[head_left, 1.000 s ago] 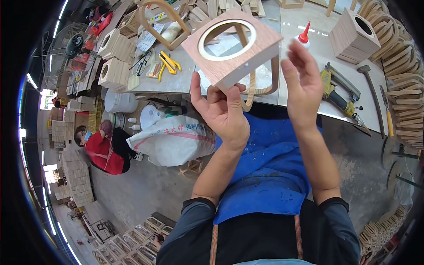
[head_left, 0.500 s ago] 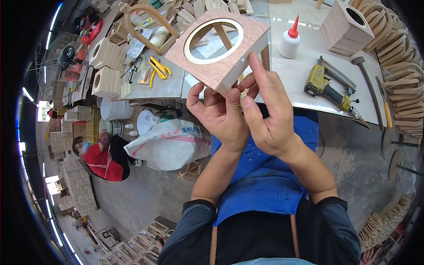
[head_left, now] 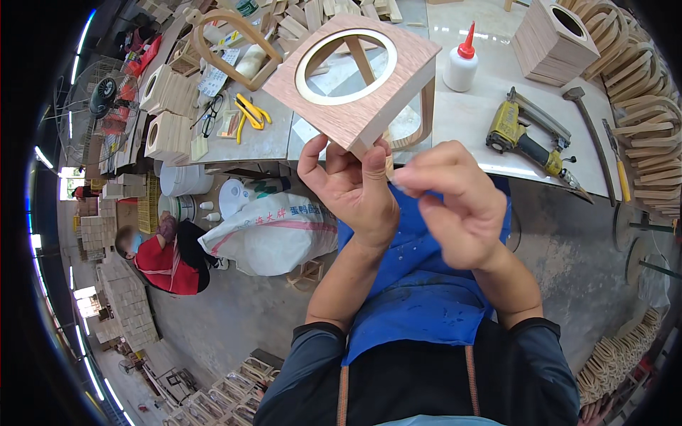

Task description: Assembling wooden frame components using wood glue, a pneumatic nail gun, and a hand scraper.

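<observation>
My left hand (head_left: 352, 188) grips a wooden box (head_left: 341, 121) from below at its near corner. The box has a reddish wood-grain face with a large round opening edged by a pale ring. Through and behind it shows a curved wooden handle (head_left: 428, 106) that appears joined to the box. To the right of that corner, my right hand (head_left: 458, 202) is apart from the box. Its fingers are bent and slightly blurred, with the thumb away from them and nothing clearly held. A white glue bottle (head_left: 461, 71) with a red nozzle stands beyond, on the bench.
On the bench (head_left: 472, 153) at right lie a yellow nail gun (head_left: 526, 135), a hammer (head_left: 590, 131) and another wooden box (head_left: 550, 50). Curved wooden handles (head_left: 646, 124) are stacked beyond. Yellow pliers (head_left: 250, 119) lie at left. A white sack (head_left: 273, 231) and a seated person (head_left: 167, 263) are lower left.
My right hand has come off the side of the box and moved right and down, its fingers now bent. The box has tilted slightly in my left hand.
</observation>
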`<state>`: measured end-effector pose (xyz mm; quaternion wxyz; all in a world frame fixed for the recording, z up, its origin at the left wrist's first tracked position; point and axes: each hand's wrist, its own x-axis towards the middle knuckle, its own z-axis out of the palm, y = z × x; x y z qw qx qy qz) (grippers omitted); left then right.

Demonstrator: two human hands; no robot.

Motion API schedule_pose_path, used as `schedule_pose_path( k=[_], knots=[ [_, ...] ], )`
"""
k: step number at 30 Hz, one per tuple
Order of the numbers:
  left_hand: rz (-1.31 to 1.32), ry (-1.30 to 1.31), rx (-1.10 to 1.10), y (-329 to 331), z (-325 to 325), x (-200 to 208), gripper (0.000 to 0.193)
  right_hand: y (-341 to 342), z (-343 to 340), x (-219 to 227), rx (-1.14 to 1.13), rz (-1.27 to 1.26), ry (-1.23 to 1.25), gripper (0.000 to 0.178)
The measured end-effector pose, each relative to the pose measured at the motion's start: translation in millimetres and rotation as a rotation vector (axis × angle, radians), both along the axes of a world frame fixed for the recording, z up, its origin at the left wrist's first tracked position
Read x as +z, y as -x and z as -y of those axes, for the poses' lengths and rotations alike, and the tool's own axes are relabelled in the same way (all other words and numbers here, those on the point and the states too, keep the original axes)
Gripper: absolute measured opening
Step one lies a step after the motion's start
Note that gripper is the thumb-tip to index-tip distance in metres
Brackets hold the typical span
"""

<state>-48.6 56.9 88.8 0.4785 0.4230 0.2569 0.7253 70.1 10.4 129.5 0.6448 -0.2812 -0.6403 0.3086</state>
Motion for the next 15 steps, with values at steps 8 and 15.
schedule_pose_path(
  k=[8,15],
  knots=[
    [-0.007,-0.024,0.058,15.4,-15.7,-5.2,0.057,-35.5,48.2,-82.2,0.271,-1.358,0.858,0.053],
    [-0.014,-0.035,0.057,18.9,-18.4,-1.9,0.048,-116.7,97.9,-163.8,-0.166,-1.573,0.848,0.039]
  ],
)
